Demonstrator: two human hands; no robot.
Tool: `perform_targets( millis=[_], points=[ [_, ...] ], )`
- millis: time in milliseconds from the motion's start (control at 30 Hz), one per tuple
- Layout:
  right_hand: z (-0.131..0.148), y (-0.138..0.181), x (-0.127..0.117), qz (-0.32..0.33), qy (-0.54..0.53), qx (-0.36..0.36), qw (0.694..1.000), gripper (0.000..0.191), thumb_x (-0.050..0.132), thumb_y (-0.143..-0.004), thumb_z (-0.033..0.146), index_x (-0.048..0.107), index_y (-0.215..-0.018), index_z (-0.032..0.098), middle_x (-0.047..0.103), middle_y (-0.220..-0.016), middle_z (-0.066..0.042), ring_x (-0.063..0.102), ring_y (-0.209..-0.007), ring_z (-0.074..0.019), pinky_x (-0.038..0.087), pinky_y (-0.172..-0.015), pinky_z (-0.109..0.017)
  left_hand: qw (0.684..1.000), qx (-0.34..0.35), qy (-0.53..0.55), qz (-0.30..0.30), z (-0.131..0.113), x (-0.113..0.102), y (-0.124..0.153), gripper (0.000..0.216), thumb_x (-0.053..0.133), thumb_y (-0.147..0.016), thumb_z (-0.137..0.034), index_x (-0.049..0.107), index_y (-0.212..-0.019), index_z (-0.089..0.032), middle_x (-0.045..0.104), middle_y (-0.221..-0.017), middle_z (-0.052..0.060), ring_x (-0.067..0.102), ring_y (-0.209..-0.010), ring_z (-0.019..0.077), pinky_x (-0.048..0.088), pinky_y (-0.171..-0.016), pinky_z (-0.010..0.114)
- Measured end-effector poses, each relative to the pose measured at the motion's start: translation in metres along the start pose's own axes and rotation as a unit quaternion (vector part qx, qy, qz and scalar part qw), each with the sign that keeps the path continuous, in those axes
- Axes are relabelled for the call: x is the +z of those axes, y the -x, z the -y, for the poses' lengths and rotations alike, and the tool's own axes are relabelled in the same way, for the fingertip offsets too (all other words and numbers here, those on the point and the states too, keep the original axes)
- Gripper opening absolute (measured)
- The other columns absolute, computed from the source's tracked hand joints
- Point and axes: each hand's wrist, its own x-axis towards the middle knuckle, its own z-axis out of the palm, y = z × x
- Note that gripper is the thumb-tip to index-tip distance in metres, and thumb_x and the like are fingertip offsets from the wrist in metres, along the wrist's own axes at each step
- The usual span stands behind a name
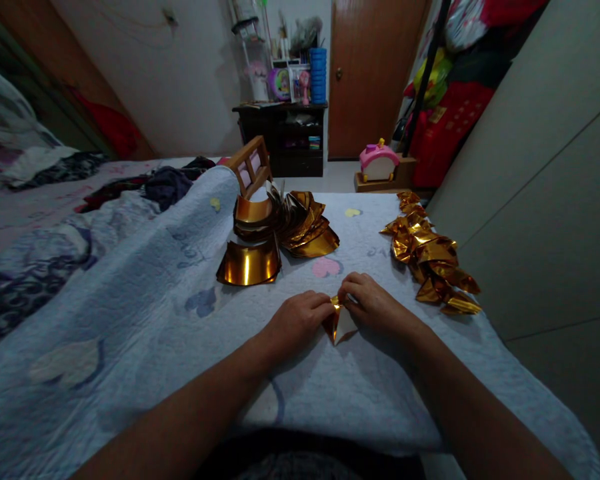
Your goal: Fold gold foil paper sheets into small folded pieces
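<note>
Between my hands is a small sheet of gold foil paper (336,320), partly folded, its gold face and pale back both showing and a point toward me. My left hand (305,312) grips its left side with fingers closed. On the other side my right hand (367,299) pinches the upper right edge, fingers bent. Beyond my left hand lie fanned stacks of curved gold foil sheets (250,263). A heap of folded gold foil pieces (425,253) rests to the right of my right hand.
A light blue quilted cover (220,360) with heart patterns lies under everything. A wooden chair back (250,163) stands at the far edge. Behind are a dark cabinet (280,143), a pink toy case (379,163) and a brown door (370,80). Pale cupboard panels (545,200) rise at right.
</note>
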Motion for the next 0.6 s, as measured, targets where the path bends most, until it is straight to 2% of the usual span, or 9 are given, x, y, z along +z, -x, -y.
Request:
perform_targets(
  millis=[133, 233, 300, 433, 500, 600],
  points=[
    [0.003, 0.000, -0.001, 0.004, 0.020, 0.000, 1.000, 0.016, 0.058, -0.086, 0.006, 0.066, -0.090, 0.019, 0.064, -0.097, -0.007, 0.055, -0.092, -0.0216, 0.043, -0.085, -0.036, 0.999, 0.013, 0.025, -0.043, -0.002, -0.008, 0.003, 0.014, 0.053, -0.096, -0.015, 0.066, -0.094, -0.016, 0.070, -0.092, 0.006, 0.064, -0.084, 0.0195, 0.051, -0.075, 0.031],
    [0.005, 0.000, -0.002, 0.005, 0.026, 0.007, 1.000, 0.013, 0.058, -0.086, 0.007, 0.065, -0.088, 0.019, 0.063, -0.096, -0.008, 0.054, -0.091, -0.0222, 0.043, -0.084, -0.036, 0.997, 0.020, 0.061, -0.043, -0.008, -0.014, 0.008, 0.011, 0.051, -0.093, -0.016, 0.061, -0.090, -0.017, 0.065, -0.083, 0.004, 0.061, -0.073, 0.0166, 0.047, -0.066, 0.028],
    [0.005, 0.001, -0.003, 0.006, 0.029, 0.011, 1.000, 0.012, 0.060, -0.085, 0.008, 0.065, -0.087, 0.019, 0.063, -0.094, -0.008, 0.054, -0.090, -0.0222, 0.042, -0.083, -0.036, 0.997, 0.034, 0.055, -0.032, -0.011, -0.016, 0.011, 0.012, 0.054, -0.093, -0.027, 0.058, -0.086, -0.018, 0.064, -0.080, 0.003, 0.059, -0.070, 0.0165, 0.045, -0.063, 0.029],
    [0.005, 0.002, -0.005, 0.007, 0.041, 0.019, 0.999, 0.008, 0.061, -0.085, 0.011, 0.063, -0.084, 0.019, 0.062, -0.093, -0.007, 0.053, -0.088, -0.0219, 0.041, -0.081, -0.035, 0.999, 0.042, 0.015, 0.002, -0.012, -0.016, 0.010, 0.035, 0.063, -0.089, -0.053, 0.055, -0.083, -0.020, 0.065, -0.084, 0.004, 0.059, -0.074, 0.0194, 0.044, -0.064, 0.031],
    [0.005, 0.002, -0.005, 0.008, 0.047, 0.024, 0.999, 0.007, 0.061, -0.085, 0.012, 0.061, -0.083, 0.019, 0.062, -0.092, -0.007, 0.052, -0.088, -0.0218, 0.041, -0.081, -0.035, 0.999, 0.027, 0.001, 0.017, -0.012, -0.017, 0.008, 0.035, 0.066, -0.088, -0.052, 0.055, -0.084, -0.019, 0.065, -0.087, 0.005, 0.059, -0.076, 0.0203, 0.045, -0.065, 0.032],
    [0.005, 0.003, -0.004, 0.001, 0.051, 0.030, 0.998, 0.009, 0.061, -0.083, 0.012, 0.057, -0.085, 0.020, 0.060, -0.091, -0.006, 0.051, -0.088, -0.0222, 0.040, -0.079, -0.035, 0.999, 0.011, -0.012, 0.030, -0.013, -0.017, 0.006, 0.022, 0.064, -0.091, -0.038, 0.056, -0.086, -0.019, 0.065, -0.089, 0.005, 0.059, -0.076, 0.0196, 0.045, -0.066, 0.031]
  ],
)
